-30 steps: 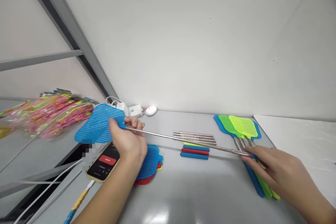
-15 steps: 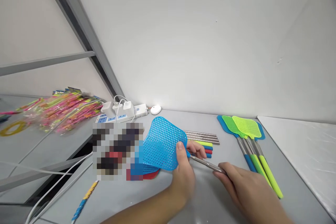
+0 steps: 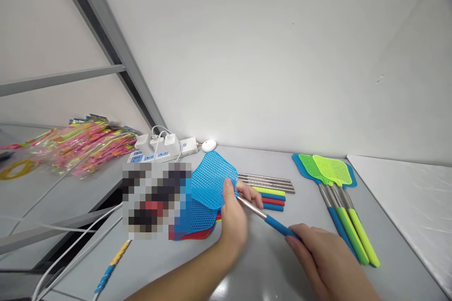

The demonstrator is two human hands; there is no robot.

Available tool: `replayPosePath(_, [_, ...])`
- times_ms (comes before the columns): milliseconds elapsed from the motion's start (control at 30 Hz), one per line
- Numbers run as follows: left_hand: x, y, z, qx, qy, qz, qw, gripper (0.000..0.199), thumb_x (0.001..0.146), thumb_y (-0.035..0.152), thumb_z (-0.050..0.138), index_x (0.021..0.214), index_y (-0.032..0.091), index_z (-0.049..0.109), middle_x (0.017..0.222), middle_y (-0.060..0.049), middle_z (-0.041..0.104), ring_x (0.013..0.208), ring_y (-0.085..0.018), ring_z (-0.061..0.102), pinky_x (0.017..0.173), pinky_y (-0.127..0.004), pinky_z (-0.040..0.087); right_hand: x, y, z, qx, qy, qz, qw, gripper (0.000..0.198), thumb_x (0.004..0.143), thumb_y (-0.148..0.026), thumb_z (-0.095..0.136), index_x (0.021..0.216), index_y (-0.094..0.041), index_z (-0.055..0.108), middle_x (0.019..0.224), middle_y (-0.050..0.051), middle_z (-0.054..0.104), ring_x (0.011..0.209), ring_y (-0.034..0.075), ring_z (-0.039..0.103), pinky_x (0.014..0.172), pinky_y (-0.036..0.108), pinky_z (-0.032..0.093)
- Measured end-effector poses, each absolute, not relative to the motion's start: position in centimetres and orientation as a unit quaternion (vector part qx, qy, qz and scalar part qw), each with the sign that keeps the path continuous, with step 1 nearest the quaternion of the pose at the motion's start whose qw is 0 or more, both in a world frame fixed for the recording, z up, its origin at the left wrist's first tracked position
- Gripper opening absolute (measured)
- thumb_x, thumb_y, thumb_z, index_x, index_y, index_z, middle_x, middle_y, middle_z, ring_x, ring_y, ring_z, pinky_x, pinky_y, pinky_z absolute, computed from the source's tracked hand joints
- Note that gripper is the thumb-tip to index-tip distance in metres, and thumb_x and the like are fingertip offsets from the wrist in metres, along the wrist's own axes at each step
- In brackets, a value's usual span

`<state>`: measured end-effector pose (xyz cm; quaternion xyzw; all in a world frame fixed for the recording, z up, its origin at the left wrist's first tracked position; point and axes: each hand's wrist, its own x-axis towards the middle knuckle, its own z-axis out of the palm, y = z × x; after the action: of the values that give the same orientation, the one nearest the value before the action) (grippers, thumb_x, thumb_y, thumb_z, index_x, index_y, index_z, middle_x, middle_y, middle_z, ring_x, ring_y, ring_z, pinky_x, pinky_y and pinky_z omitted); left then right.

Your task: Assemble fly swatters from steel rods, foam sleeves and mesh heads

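Note:
A blue fly swatter [image 3: 213, 176] with a perforated head, a metal shaft and a blue grip is held between both hands. My left hand [image 3: 235, 216] is closed at the neck, its thumb lying over the lower part of the head. The fingers of my right hand [image 3: 318, 254] are wrapped round the blue grip, whose end they hide. Beneath the held head lie another blue swatter head [image 3: 199, 218] and a red swatter head [image 3: 201, 234]. Several metal rods [image 3: 268, 182] and coloured grips [image 3: 273, 201] lie just behind my left hand.
On the right lie several swatters [image 3: 332, 169] with blue, green and yellow-green parts. At the back left is a white power strip [image 3: 190, 146] beside a white oval object [image 3: 209, 146]. Bagged pink and yellow items [image 3: 95, 146] lie left, past a metal frame. Cables [image 3: 83, 256] hang in front.
My left hand and the swatter's head have moved left and slightly up. The shaft shows a blue grip between the metal and my right hand, where earlier only metal showed.

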<state>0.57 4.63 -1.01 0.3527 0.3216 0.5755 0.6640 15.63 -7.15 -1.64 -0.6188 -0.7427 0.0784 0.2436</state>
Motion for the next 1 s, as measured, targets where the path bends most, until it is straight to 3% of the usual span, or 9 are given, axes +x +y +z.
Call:
replayPosePath(200, [1.0, 3.1, -0.4, 0.397, 0.300, 0.560, 0.662, 0.055, 0.095, 0.058, 0.028, 0.060, 0.021, 0.048, 0.052, -0.002, 0.057, 0.053, -0.017, 0.053, 0.060, -0.030, 0.041, 15.0, -6.7, -0.1, -0.625, -0.641, 0.306, 0.324, 0.039, 0.099, -0.047, 0.034, 0.078, -0.022, 0.057, 0.058, -0.002, 0.050, 0.052, 0.014, 0.048, 0.049, 0.024, 0.033])
replayPosePath(367, [0.7, 3.4, -0.2, 0.456, 0.281, 0.548, 0.643, 0.056, 0.095, 0.060, 0.028, 0.061, 0.021, 0.052, 0.056, -0.003, 0.059, 0.054, -0.017, 0.051, 0.059, -0.030, 0.040, 15.6, -6.3, 0.1, -0.503, -0.419, 0.681, 0.330, 0.049, 0.094, -0.061, 0.032, 0.076, -0.020, 0.053, 0.048, -0.009, 0.026, 0.043, 0.010, 0.022, 0.043, 0.022, 0.023])
replayPosePath(433, [0.7, 3.5, -0.4, 0.470, 0.282, 0.544, 0.635, 0.057, 0.096, 0.058, 0.026, 0.062, 0.021, 0.053, 0.055, -0.003, 0.059, 0.055, -0.017, 0.049, 0.059, -0.030, 0.039, 15.5, -6.3, 0.0, -0.477, -0.397, 0.713, 0.326, 0.049, 0.094, -0.062, 0.031, 0.076, -0.021, 0.051, 0.047, -0.010, 0.023, 0.043, 0.009, 0.018, 0.043, 0.022, 0.021])
replayPosePath(500, [0.6, 3.7, -0.6, 0.481, 0.293, 0.550, 0.617, 0.056, 0.097, 0.055, 0.024, 0.062, 0.022, 0.053, 0.055, -0.002, 0.058, 0.056, -0.018, 0.049, 0.061, -0.030, 0.039, 15.1, -6.3, 0.1, -0.532, -0.472, 0.617, 0.338, 0.048, 0.096, -0.059, 0.031, 0.075, -0.020, 0.052, 0.049, -0.008, 0.028, 0.046, 0.010, 0.023, 0.046, 0.022, 0.022])
replayPosePath(567, [0.6, 4.0, -0.8, 0.491, 0.306, 0.553, 0.599, 0.057, 0.097, 0.054, 0.023, 0.061, 0.022, 0.052, 0.055, -0.002, 0.057, 0.056, -0.018, 0.048, 0.062, -0.031, 0.039, 14.7, -6.4, 0.2, -0.604, -0.580, 0.436, 0.330, 0.044, 0.098, -0.051, 0.032, 0.076, -0.020, 0.053, 0.054, -0.006, 0.037, 0.049, 0.011, 0.032, 0.050, 0.023, 0.024])
replayPosePath(667, [0.6, 4.2, -0.9, 0.512, 0.320, 0.547, 0.580, 0.058, 0.097, 0.055, 0.023, 0.060, 0.022, 0.053, 0.055, -0.003, 0.056, 0.056, -0.018, 0.048, 0.061, -0.031, 0.038, 14.0, -6.7, 0.1, -0.648, -0.690, 0.178, 0.268, 0.035, 0.099, -0.037, 0.030, 0.077, -0.021, 0.052, 0.055, -0.003, 0.048, 0.048, 0.014, 0.043, 0.051, 0.026, 0.024])
replayPosePath(733, [0.7, 4.0, -1.0, 0.543, 0.320, 0.529, 0.568, 0.058, 0.098, 0.054, 0.024, 0.061, 0.021, 0.055, 0.059, -0.003, 0.057, 0.060, -0.019, 0.049, 0.064, -0.030, 0.039, 13.6, -7.0, 0.2, -0.650, -0.719, 0.072, 0.235, 0.031, 0.099, -0.031, 0.030, 0.081, -0.021, 0.054, 0.055, -0.001, 0.054, 0.048, 0.016, 0.050, 0.052, 0.027, 0.025])
replayPosePath(867, [0.6, 3.0, -1.4, 0.634, 0.269, 0.430, 0.584, 0.057, 0.098, 0.056, 0.023, 0.075, 0.020, 0.062, 0.068, -0.004, 0.057, 0.066, -0.019, 0.050, 0.066, -0.029, 0.039, 13.4, -8.2, 0.5, -0.651, -0.712, 0.041, 0.261, 0.021, 0.098, -0.027, 0.036, 0.103, -0.022, 0.055, 0.063, -0.001, 0.064, 0.054, 0.017, 0.061, 0.052, 0.025, 0.033])
replayPosePath(1000, [-0.1, 2.3, -2.0, 0.785, 0.170, 0.284, 0.524, 0.055, 0.095, 0.061, 0.026, 0.094, 0.019, 0.063, 0.070, -0.004, 0.058, 0.064, -0.018, 0.049, 0.062, -0.028, 0.036, 15.8, -9.7, 0.3, -0.735, -0.601, 0.050, 0.311, 0.027, 0.099, -0.035, 0.034, 0.119, -0.023, 0.049, 0.067, -0.002, 0.067, 0.050, 0.017, 0.062, 0.048, 0.025, 0.036])
